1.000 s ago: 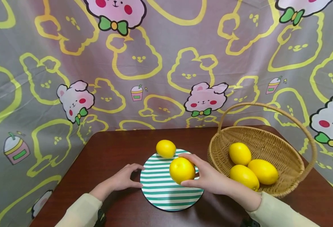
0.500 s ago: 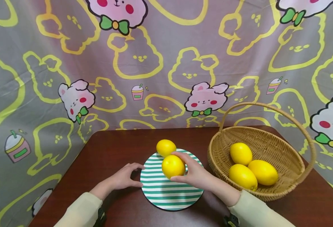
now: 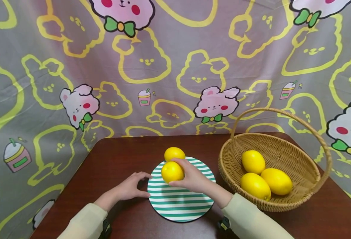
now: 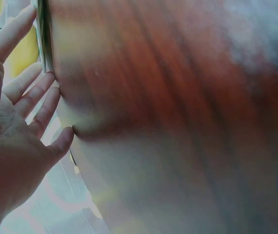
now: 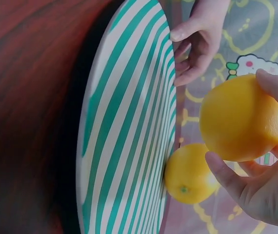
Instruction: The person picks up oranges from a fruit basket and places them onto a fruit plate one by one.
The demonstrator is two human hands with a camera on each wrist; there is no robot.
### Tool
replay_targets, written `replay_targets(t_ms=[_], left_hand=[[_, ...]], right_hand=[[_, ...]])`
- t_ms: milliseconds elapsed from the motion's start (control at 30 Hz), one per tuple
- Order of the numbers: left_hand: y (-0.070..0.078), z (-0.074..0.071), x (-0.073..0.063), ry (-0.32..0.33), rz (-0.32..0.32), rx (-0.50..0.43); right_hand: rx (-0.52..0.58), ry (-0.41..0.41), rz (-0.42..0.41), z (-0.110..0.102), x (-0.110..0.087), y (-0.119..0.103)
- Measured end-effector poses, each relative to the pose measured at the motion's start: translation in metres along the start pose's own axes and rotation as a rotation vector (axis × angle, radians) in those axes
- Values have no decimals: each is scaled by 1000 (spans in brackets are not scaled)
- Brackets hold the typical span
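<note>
My right hand grips a yellow lemon between thumb and fingers, over the left part of a round green-and-white striped plate. In the right wrist view the held lemon hangs clear of the plate's surface. Another lemon rests at the plate's far edge, partly behind the held one. At the plate's left edge my left hand is spread, thumb and fingertips at the rim, holding no fruit. The left wrist view shows those fingers extended and apart.
To the right stands a wicker basket with a tall arched handle. Inside lie three lemons. All stand on a dark red-brown table, backed by a patterned curtain.
My right hand has carried the held lemon leftward over the plate, toward the lemon at the far edge. The left hand, plate and basket look unmoved.
</note>
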State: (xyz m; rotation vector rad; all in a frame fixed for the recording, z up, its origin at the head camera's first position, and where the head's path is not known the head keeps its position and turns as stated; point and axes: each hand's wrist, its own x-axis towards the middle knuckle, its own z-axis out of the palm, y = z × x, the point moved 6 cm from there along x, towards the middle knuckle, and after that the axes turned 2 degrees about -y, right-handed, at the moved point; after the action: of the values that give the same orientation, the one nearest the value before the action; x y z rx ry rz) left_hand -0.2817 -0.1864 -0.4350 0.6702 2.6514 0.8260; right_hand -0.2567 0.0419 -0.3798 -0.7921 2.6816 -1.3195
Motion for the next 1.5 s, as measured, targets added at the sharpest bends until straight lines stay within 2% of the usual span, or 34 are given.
replay_targets(t_ms=[267,567,833,1067,1500], left_hand=[[-3,0,2,-2,-15,5],[-2,1,2,8,-13,11],[2,0,0,8,-12,2],[2,-1,-1,3,-3,-9],[-2,2,1,8,-5,-17]], right_hand=[[-33,-43,38,8,12,6],[-161,-71,88,16,20,9],[-241,-59,125,24,22,12],[-237,-30,125,27,27,15],[-216,-44,115,35,33,18]])
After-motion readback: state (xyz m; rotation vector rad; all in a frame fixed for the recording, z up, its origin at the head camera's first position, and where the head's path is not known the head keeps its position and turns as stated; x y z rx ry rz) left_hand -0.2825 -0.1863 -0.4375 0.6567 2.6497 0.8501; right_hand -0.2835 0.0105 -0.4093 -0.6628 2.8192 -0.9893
